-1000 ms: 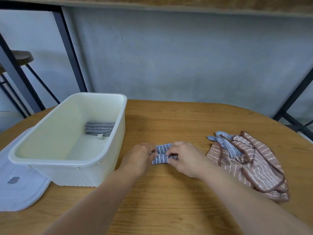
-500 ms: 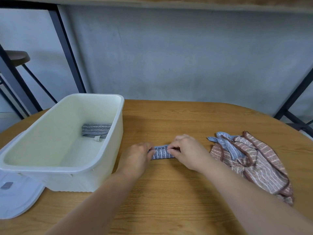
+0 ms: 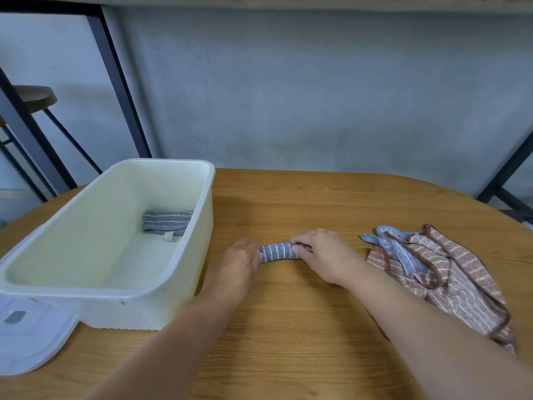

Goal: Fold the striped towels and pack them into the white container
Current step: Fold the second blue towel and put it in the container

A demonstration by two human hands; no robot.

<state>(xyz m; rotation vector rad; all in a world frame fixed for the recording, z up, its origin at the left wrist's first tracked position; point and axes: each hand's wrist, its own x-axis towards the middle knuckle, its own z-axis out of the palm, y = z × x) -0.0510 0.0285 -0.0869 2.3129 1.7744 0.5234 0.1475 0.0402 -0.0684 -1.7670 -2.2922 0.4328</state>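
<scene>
Rolled towel (image 3: 278, 251): grey-blue cloth with thin white stripes, folded into a short thick roll, lying on the table between both hands, just right of the container.
Left hand (image 3: 236, 262): fingers curled onto the roll's left end, gripping it.
Right hand (image 3: 323, 254): fingers and thumb curled round the roll's right end, gripping it.
White container (image 3: 161, 284): smooth plastic tub, rectangular with rounded corners and a thick rim, open top.
Packed towel (image 3: 167, 222): grey striped, folded flat, inside the container against its far right wall; a small pale tag at its near edge.
Loose towels (image 3: 450, 272): crumpled heap right of the hands, brown-striped with dark brown edging, a blue-striped one on top.
Lid (image 3: 28, 342): flat white plastic, rounded corner, partly under the container's near left.
Table (image 3: 288, 327): wood grain, rounded edge.
Background: grey wall, black metal frame, stool at left.
</scene>
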